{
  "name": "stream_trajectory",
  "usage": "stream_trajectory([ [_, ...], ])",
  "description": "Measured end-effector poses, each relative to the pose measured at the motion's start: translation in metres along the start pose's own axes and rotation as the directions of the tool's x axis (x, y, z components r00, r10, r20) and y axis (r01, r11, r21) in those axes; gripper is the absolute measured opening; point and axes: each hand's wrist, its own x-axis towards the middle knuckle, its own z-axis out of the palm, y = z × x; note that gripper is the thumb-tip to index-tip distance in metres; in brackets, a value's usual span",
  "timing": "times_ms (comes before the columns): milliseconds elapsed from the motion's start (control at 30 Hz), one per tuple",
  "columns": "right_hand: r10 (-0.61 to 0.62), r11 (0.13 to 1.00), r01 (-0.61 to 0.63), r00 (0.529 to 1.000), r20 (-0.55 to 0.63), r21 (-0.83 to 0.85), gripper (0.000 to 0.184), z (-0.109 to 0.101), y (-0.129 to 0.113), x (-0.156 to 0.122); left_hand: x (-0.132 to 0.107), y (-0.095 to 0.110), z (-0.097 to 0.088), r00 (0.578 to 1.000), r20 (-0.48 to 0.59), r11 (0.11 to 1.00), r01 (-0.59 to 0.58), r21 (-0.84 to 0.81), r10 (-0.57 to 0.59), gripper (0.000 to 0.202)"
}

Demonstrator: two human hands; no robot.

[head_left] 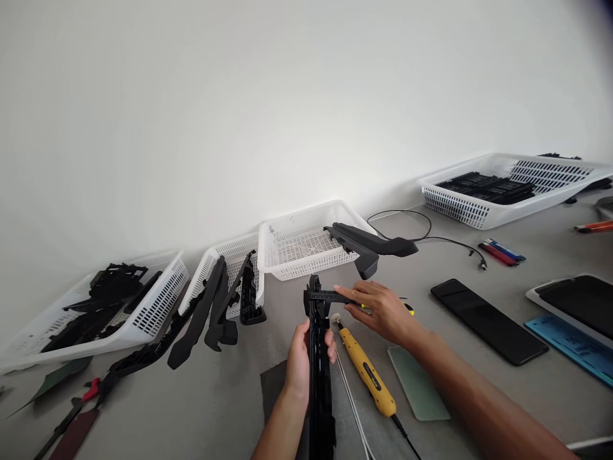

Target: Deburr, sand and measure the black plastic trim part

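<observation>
My left hand (300, 361) is wrapped around a long black plastic part (320, 390), which stands lengthwise toward the camera. In my right hand (380, 310) is a dark caliper (330, 296), its jaws placed at the far end of that part. Whether the jaws touch both sides, I cannot tell. Just right of the part lies a yellow corded rotary tool (368, 370) with a small round tip. A pale green plate (417, 383) rests under my right forearm, and a dark sheet (272, 386) shows beside my left wrist.
White baskets with black parts stand along the wall: a left basket (158, 294), a narrow basket (205, 262), a middle basket (306, 265) and a right basket (479, 214). A black phone (488, 319), lighters (502, 251) and a thin cable (431, 223) lie at right.
</observation>
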Motion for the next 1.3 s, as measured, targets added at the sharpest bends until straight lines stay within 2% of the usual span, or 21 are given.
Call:
stream_trajectory([
  [733,0.012,1.0,-0.011,0.999,-0.042,0.015,0.039,-0.001,-0.008,0.004,-0.001,-0.002,0.0,0.999,0.031,1.0,-0.016,0.004,0.016,0.044],
  [800,0.047,0.999,-0.045,0.994,-0.093,0.023,0.038,-0.001,-0.012,0.004,-0.001,-0.002,0.0,1.0,0.02,1.0,-0.021,0.006,0.021,0.041],
  [900,0.18,0.983,-0.171,0.962,-0.205,0.061,0.035,-0.003,-0.018,0.003,-0.002,0.001,0.001,0.998,-0.018,0.999,-0.052,0.001,0.052,0.042],
  [1000,0.241,0.967,-0.216,0.944,-0.226,0.133,0.031,-0.009,-0.022,0.003,0.0,0.007,0.001,0.993,-0.077,0.995,-0.096,-0.031,0.093,0.042],
  [1133,0.083,0.98,-0.054,0.986,-0.147,0.193,0.031,-0.01,-0.033,0.005,0.0,0.017,0.001,0.974,-0.182,0.983,-0.156,-0.097,0.137,0.032],
  [1300,-0.076,0.978,0.08,0.997,-0.03,0.195,0.033,0.001,-0.051,0.007,-0.002,0.022,-0.001,0.963,-0.244,0.969,-0.161,-0.187,0.113,0.04],
])
